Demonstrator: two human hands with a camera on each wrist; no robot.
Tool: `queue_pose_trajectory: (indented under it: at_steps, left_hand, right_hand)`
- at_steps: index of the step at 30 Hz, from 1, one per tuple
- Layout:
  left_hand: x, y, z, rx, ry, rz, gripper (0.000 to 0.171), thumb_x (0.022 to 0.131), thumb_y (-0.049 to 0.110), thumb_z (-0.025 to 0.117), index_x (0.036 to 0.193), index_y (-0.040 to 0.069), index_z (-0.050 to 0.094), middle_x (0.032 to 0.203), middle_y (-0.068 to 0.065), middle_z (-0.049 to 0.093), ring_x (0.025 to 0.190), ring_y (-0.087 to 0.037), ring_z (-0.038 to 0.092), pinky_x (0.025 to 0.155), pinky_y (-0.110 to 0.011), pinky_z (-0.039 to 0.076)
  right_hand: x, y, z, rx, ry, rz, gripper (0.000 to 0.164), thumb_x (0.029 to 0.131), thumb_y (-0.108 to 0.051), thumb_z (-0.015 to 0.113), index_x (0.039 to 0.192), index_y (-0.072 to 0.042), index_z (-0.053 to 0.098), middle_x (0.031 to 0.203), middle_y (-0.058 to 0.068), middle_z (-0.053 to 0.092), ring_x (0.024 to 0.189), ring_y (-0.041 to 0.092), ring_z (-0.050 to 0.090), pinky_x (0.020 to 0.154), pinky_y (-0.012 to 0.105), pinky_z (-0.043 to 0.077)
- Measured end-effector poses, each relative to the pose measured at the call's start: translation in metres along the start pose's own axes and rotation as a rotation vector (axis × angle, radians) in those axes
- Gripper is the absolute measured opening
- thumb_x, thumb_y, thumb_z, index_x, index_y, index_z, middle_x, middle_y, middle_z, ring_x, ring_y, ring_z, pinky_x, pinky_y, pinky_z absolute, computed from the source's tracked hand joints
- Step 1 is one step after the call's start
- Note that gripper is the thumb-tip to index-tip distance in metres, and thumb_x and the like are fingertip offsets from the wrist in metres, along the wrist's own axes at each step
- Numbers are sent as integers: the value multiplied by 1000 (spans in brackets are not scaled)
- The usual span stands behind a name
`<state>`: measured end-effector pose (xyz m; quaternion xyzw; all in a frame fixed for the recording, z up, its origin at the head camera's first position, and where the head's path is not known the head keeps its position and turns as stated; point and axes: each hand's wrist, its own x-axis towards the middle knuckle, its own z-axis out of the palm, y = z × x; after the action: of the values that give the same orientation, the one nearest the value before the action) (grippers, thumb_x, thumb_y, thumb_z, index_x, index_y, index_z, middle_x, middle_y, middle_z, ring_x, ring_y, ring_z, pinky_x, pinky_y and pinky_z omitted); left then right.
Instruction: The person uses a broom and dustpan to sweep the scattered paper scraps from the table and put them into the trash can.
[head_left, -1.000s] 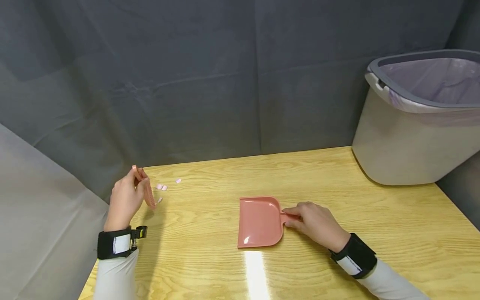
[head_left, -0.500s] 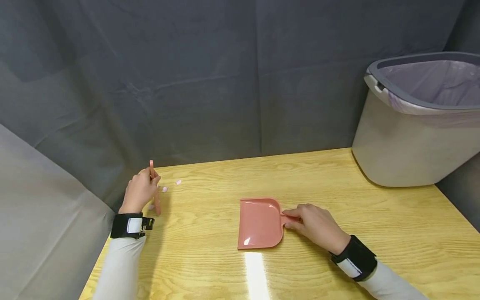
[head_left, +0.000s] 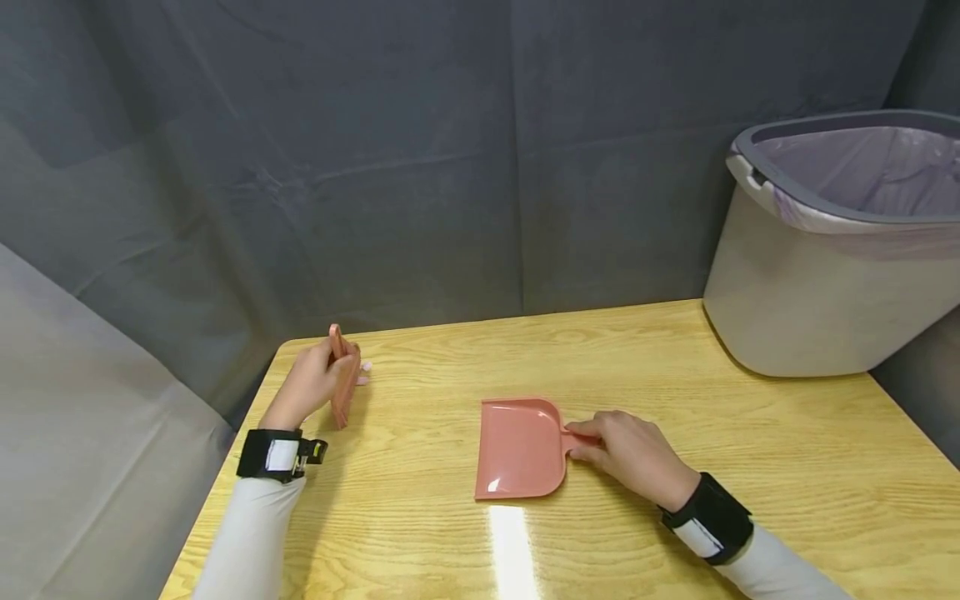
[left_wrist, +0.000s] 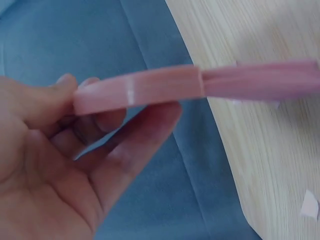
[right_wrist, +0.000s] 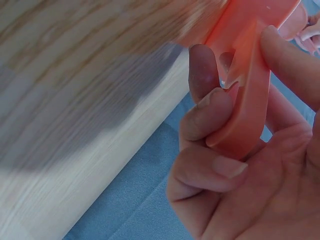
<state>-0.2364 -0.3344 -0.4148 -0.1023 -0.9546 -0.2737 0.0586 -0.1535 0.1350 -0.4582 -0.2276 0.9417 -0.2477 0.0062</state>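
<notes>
Dustpan (head_left: 519, 450) and brush (head_left: 343, 390), both salmon pink, as we observed them at a wooden counter (head_left: 420, 542). The dustpan lay near the counter's middle, its straight lip toward the left and its handle toward the right. We saw the right hand (head_left: 633, 450) grasping that handle, the thumb on one side and the curled fingers (right_wrist: 204, 120) on the other. The left hand (head_left: 306, 385) grasped the brush's handle between thumb and fingers, near the counter's far left corner; the brush head appeared blurred in the left wrist view, and we could not tell whether it touched the wood. Small pale scraps (head_left: 365, 372) lay just to the right of the brush, partly hidden by it. At the far right we noted a beige bin (head_left: 795, 300) with a lilac liner (head_left: 855, 171). Dark cloth (head_left: 405, 167) hung behind the counter, and black bands (head_left: 253, 452) circled both wrists.
</notes>
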Motion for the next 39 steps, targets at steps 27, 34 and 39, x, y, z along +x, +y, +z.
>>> queue_pose_trajectory:
  at_steps: [27, 34, 39]
  left_hand:
    - [-32, 72, -1, -126, -132, 137, 15, 100, 6, 67, 89, 6, 57, 86, -4, 58, 77, -18, 56, 63, -30, 41]
    - [-27, 65, 12, -62, -132, 132, 7, 100, 4, 67, 103, -3, 66, 97, -12, 71, 75, -16, 57, 61, -29, 40]
    - [-26, 67, 24, -92, -150, 127, 14, 101, 5, 66, 112, -3, 67, 100, -13, 71, 75, -16, 56, 63, -29, 42]
  right_hand:
    - [3, 4, 0, 4, -7, 5, 34, 89, -32, 82, 119, -17, 79, 87, -9, 70, 77, 7, 60, 63, 33, 47]
    - [3, 4, 0, 9, -19, 18, 35, 89, -31, 82, 120, -16, 78, 89, -7, 71, 77, 8, 60, 63, 33, 47]
    - [4, 4, 0, 5, -17, 21, 35, 89, -30, 82, 120, -15, 78, 90, -6, 72, 79, 8, 61, 65, 33, 48]
